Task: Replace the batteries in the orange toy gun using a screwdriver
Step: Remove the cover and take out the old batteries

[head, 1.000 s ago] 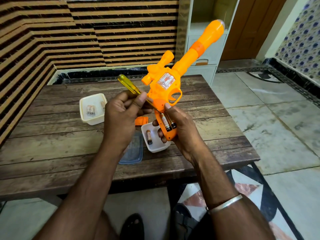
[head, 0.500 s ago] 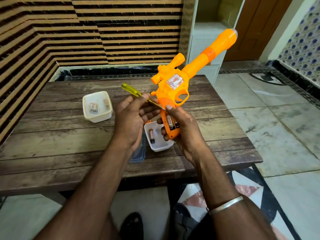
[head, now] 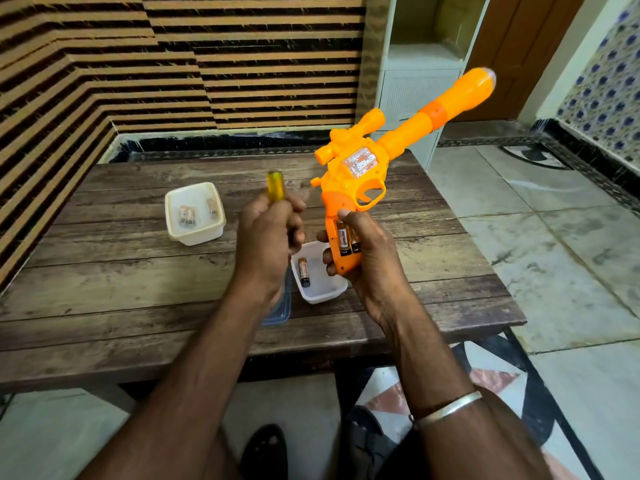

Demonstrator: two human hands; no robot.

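1. Bench (head: 104,271): I'd work over it, so a dropped cell lands on wood.
2. Orange toy gun (head: 349,174): held above the bench, barrel toward 1 o'clock. My right hand (head: 370,258) wraps the grip, open bay facing me.
3. Left hand (head: 270,230): fisted round the screwdriver (head: 274,185), handle up at 12, tip hidden.
4. Far tub (head: 194,213) at 10 o'clock holds cells. Near tub (head: 322,289) at 6 holds one loose battery (head: 304,271).
5. Batteries (head: 344,237) in the grip: probably check seating and keep my fingers off the bay edge.

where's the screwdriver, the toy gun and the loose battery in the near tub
screwdriver (head: 274,184), head view, on the yellow handle's upper end
toy gun (head: 341,188), head view, on the orange body behind the trigger guard
loose battery (head: 303,271), head view, on the middle of its casing
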